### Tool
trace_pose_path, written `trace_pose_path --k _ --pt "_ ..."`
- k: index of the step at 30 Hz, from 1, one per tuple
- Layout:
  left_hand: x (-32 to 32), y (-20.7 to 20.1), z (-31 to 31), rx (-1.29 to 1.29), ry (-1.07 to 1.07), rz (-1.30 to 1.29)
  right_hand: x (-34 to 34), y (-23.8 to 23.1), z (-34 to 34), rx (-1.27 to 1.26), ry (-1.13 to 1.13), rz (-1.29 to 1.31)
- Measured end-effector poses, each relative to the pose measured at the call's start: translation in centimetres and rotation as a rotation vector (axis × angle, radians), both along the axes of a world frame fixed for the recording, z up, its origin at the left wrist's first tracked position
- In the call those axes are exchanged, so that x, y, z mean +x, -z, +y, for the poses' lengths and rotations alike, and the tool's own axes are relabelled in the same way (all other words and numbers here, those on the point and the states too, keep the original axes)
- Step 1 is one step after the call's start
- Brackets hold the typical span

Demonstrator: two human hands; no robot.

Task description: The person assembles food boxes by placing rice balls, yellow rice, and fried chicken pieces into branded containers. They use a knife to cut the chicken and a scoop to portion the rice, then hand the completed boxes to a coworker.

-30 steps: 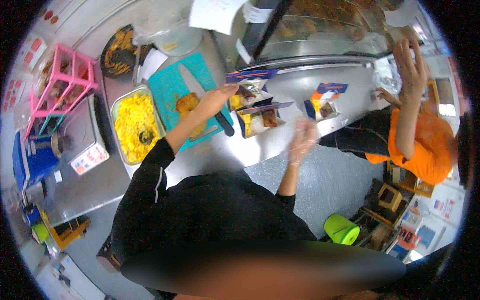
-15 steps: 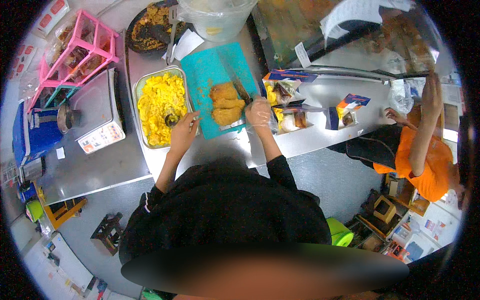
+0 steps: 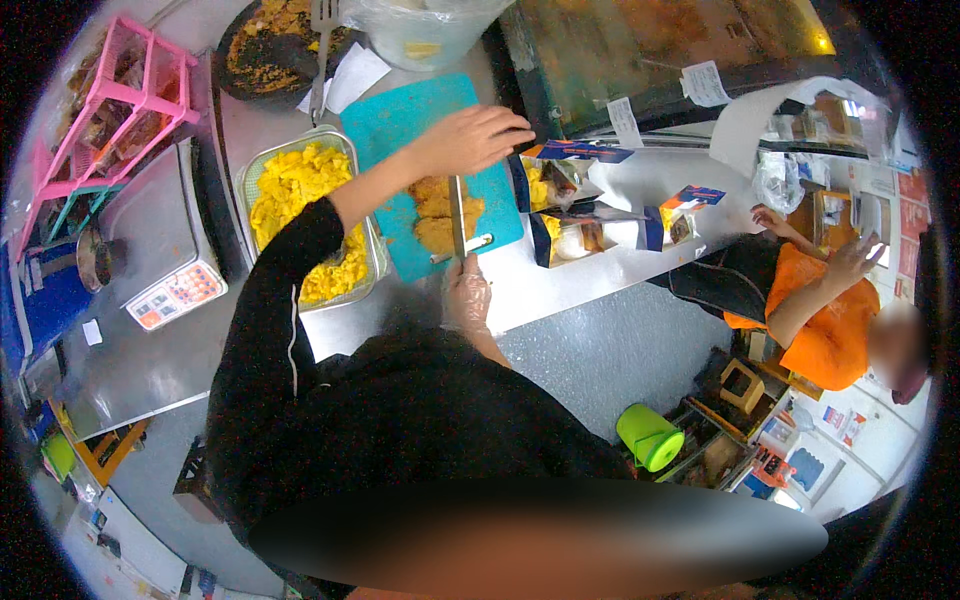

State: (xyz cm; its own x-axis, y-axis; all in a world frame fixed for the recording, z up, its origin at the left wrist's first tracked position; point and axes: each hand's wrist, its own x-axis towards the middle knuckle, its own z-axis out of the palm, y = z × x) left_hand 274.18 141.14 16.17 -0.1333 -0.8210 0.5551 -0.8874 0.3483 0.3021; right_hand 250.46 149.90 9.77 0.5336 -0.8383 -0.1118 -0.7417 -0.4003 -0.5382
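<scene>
A teal cutting board [image 3: 395, 115] lies in front of me with browned, breaded cutlets [image 3: 433, 228] on it. My right hand [image 3: 467, 297], in a clear plastic glove, is closed at the near end of a knife [image 3: 458, 212]; its blade lies across the cutlets, pointing away from me. The knife's handle is mostly hidden by the fingers. Bare and holding nothing, my left hand [image 3: 470, 140] stretches over the board toward its right edge, fingers extended near the open food boxes [image 3: 570, 180]. My left sleeve crosses above a metal tray [image 3: 378, 262] of yellow scrambled egg [image 3: 300, 190].
At the back stand a dark pan [image 3: 262, 75] with a slotted spatula [image 3: 322, 50] and a clear tub [image 3: 430, 30]. A scale [image 3: 175, 290] and a pink rack [image 3: 115, 110] are at left. Another box [image 3: 683, 222] sits right, before a person in orange [image 3: 825, 325].
My left hand has left the egg tray and swung right across the board. My right hand has moved nearer me, and the knife has turned to point straight away. The person in orange lowered an arm.
</scene>
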Motion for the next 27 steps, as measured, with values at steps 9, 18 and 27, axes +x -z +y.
trace_pose_path --k 9,18,27 --pt "2.6 9.1 -3.5 0.331 0.165 -0.027 2.6 2.4 -0.6 0.164 -0.018 0.271" --pt "3.6 13.5 -4.5 0.324 0.134 0.113 4.0 3.5 -0.3 0.255 -0.006 0.477" --pt "3.2 6.6 -5.0 0.195 0.177 0.276 2.7 -0.9 -2.0 0.192 -0.083 0.27"
